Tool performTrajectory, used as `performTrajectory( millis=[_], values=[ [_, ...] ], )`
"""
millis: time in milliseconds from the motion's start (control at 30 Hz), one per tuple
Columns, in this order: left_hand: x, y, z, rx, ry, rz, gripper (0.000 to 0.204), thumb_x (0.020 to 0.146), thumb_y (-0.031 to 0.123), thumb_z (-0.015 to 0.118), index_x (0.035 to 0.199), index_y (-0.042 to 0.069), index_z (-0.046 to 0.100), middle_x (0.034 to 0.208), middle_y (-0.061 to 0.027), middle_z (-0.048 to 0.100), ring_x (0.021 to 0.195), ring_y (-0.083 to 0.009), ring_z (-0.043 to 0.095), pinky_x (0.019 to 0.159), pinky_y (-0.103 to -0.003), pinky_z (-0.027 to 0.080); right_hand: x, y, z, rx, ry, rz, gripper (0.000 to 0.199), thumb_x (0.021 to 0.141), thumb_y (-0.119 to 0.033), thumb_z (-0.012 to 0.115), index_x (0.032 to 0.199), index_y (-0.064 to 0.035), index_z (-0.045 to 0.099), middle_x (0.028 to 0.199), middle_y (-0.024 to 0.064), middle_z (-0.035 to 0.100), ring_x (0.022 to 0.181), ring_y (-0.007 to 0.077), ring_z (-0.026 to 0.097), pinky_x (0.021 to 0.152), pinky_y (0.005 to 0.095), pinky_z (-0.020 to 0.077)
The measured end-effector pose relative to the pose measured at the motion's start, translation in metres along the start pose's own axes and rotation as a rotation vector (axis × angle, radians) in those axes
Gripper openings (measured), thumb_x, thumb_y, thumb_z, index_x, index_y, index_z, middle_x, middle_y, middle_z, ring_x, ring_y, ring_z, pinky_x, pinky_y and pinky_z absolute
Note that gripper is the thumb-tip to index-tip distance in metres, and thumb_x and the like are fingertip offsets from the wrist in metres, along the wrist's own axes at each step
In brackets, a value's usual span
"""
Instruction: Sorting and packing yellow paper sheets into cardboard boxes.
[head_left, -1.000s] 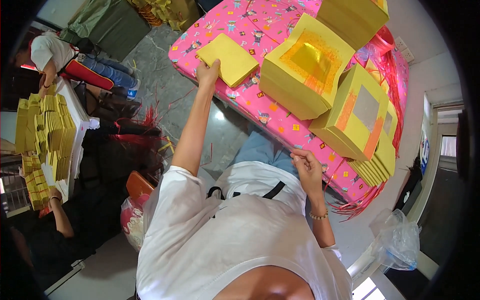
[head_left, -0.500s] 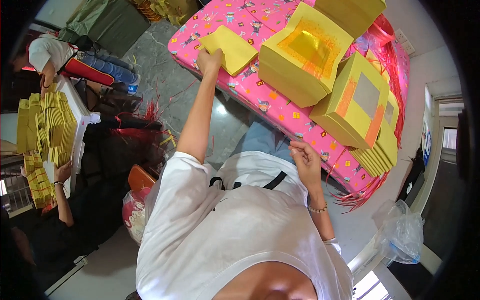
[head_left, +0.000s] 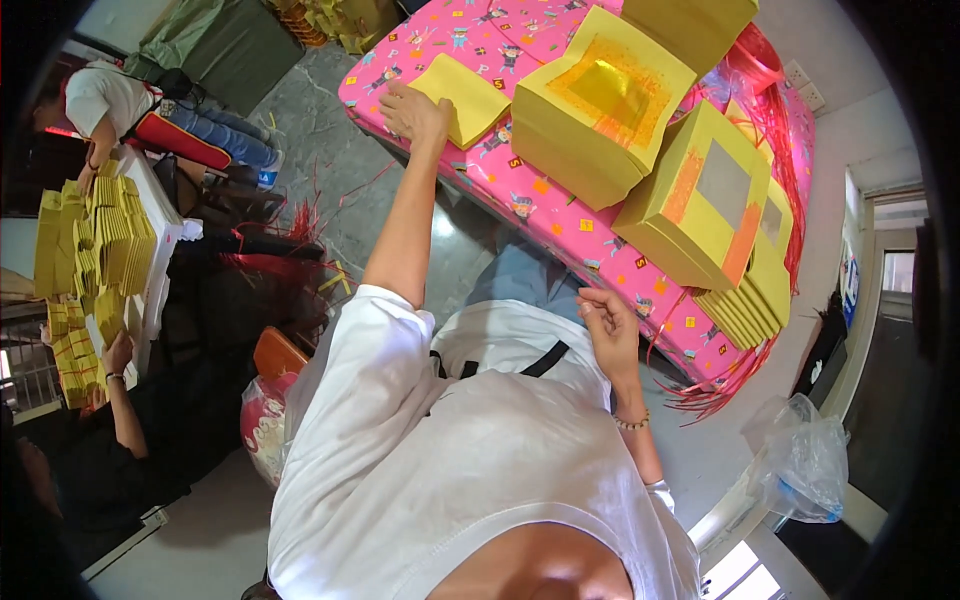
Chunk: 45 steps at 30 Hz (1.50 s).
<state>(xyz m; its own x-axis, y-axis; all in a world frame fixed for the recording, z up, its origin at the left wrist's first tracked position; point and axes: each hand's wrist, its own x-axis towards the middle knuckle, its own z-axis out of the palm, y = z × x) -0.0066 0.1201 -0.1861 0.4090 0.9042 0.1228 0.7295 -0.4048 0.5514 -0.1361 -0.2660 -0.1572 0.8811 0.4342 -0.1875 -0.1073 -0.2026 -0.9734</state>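
My left hand [head_left: 415, 115] lies at the far left edge of the pink patterned table, its fingers spread and holding nothing. Its edge is against a stack of yellow paper [head_left: 463, 100] lying flat on the cover; how many sheets it has, I cannot tell. My right hand [head_left: 610, 328] hangs by the table's near edge, loosely curled, with a small gap between thumb and fingers and nothing visible in it. To the right of the paper stands a thick yellow paper stack [head_left: 575, 150], its top sheet marked with a gold square and orange.
Another tall yellow paper stack [head_left: 665, 225] and fanned yellow sheets [head_left: 745, 315] sit further right on the pink cover [head_left: 560, 235]. Red strings [head_left: 790, 220] hang along the table's far side. At the left, other people handle yellow bundles [head_left: 120, 235] on a white table [head_left: 160, 220].
My left hand has let go of the yellow paper's near corner and opened, its fingers now spread beside it. My right hand has barely moved.
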Motion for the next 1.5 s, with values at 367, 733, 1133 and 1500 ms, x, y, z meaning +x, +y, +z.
performTrajectory(
  millis=[367,733,1133,1500],
  values=[
    [0.008,-0.013,0.036,-0.078,0.002,0.880,0.033,0.079,0.009,0.058,0.109,0.019,0.065,0.114,-0.0075,0.059,0.104,-0.0299,0.052,0.087,-0.042,0.044,0.004,-0.028,-0.014,-0.115,0.010,-0.018,0.020,0.090,-0.007,0.057,0.108,0.0011,0.060,0.096,0.0055,0.064,0.081,0.0070,0.057,0.072,0.0209,0.0464],
    [-0.007,-0.001,0.036,0.082,-0.083,0.751,0.058,0.082,0.047,0.054,0.132,0.020,0.047,0.132,-0.0118,0.041,0.120,-0.0344,0.035,0.100,-0.050,0.025,0.087,-0.135,-0.039,-0.574,0.313,-0.657,0.021,0.081,-0.012,0.066,0.100,-0.0028,0.062,0.091,0.0119,0.062,0.082,0.0259,0.062,0.071,0.0322,0.0482],
    [-0.002,0.004,0.039,0.243,-0.206,0.704,0.085,0.081,0.066,0.042,0.141,0.007,0.029,0.148,-0.0133,0.026,0.137,-0.0364,0.019,0.105,-0.056,0.016,0.130,-0.138,-0.036,-0.627,0.182,-0.627,0.016,0.078,-0.019,0.069,0.083,-0.0036,0.067,0.077,0.0071,0.061,0.069,0.0218,0.059,0.061,0.0316,0.0470],
    [0.018,0.008,0.031,0.113,-0.304,0.683,0.081,0.083,0.064,0.044,0.140,0.007,0.033,0.148,-0.0148,0.027,0.136,-0.0375,0.022,0.105,-0.055,0.017,0.136,-0.138,-0.045,-0.655,0.155,-0.553,0.021,0.082,-0.024,0.065,0.081,-0.0034,0.068,0.073,0.0082,0.063,0.064,0.0209,0.061,0.060,0.0327,0.0477]
  ],
)
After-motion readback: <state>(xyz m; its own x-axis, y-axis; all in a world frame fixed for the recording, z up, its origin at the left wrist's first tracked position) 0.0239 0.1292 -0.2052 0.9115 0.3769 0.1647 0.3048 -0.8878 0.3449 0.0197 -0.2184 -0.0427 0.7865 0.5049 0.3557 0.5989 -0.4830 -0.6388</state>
